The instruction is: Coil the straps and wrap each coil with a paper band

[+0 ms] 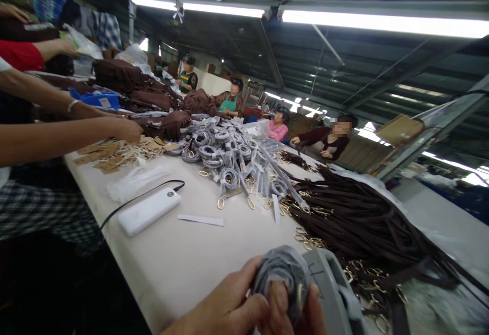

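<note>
At the bottom of the view, my left hand [233, 302] is closed round the side of a coiled strap [281, 268] in cloudy plastic wrap. My right hand [294, 309] grips the same coil from the front, fingers pressed into its middle. A bit of gold metal shows on the coil's right side. Just right of my hands stands a grey plastic device [332, 279] with black marks on it; its kind is unclear. Beyond lies a heap of similar wrapped strap coils [214, 154] with gold clasps.
Dark brown straps [355, 207] with gold clasps cover the table's right side. A white power bank [150, 210] with a black cable, a paper strip [200, 220] and brown tags [110, 154] lie left. Co-workers' arms [76, 131] reach in from the left; several people sit beyond.
</note>
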Motion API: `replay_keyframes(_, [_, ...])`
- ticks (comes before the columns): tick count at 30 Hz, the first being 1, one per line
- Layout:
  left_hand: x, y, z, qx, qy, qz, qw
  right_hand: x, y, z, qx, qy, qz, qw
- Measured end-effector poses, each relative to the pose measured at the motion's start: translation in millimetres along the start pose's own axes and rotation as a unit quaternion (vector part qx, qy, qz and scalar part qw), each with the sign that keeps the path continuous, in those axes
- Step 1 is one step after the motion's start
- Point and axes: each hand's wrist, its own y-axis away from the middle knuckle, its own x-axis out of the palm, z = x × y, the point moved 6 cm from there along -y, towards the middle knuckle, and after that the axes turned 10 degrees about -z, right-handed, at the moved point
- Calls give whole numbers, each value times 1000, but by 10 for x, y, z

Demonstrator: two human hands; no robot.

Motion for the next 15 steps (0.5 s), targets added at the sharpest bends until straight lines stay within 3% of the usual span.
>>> replay_keyframes(2, [6, 5, -30, 14, 4, 16, 1000, -26, -23, -9, -9, 1, 2, 1000])
replay_keyframes(11, [-80, 5, 129, 51, -131, -26, 990, -10, -26, -163, -16, -9, 2, 1000])
replay_keyframes(15, [-124, 6, 199, 34, -167, 5, 985, 44, -17, -185, -19, 34, 14, 999])
